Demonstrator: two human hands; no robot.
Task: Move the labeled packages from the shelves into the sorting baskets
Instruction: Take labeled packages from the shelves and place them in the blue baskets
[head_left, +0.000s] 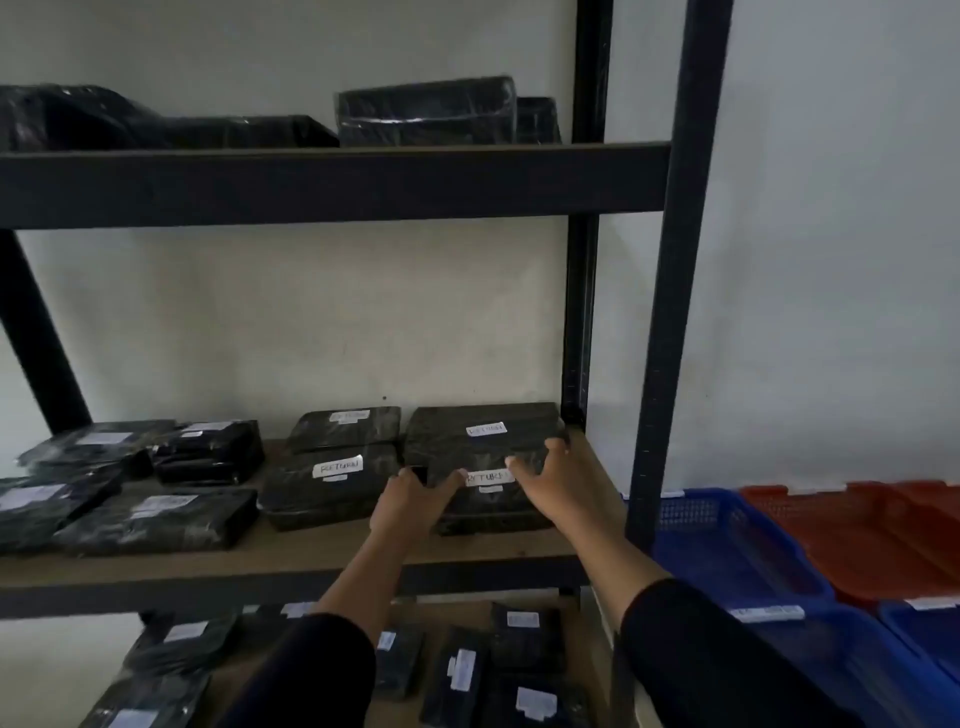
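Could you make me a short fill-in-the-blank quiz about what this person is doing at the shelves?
1. Both hands grip a black package whose white label reads ____.
2. That package sits on the ____ shelf of the three visible.
3. The basket nearest the shelf post is ____.
4. The basket behind it is ____.

Missing words: RETURN; middle; blue; red

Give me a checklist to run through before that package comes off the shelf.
1. Left hand grips the front package at its left end: ok.
2. Right hand grips its right end, fingers curled over the far edge: ok.
3. Label readable: ok, handwritten RETURN, partly covered by the thumbs.
4. Package free of the rear package: cannot tell, they sit close together.
5. Blue basket has room: ok, nothing shows in the part in view.
6. Which basket takes returns: cannot tell, basket labels are too blurred.
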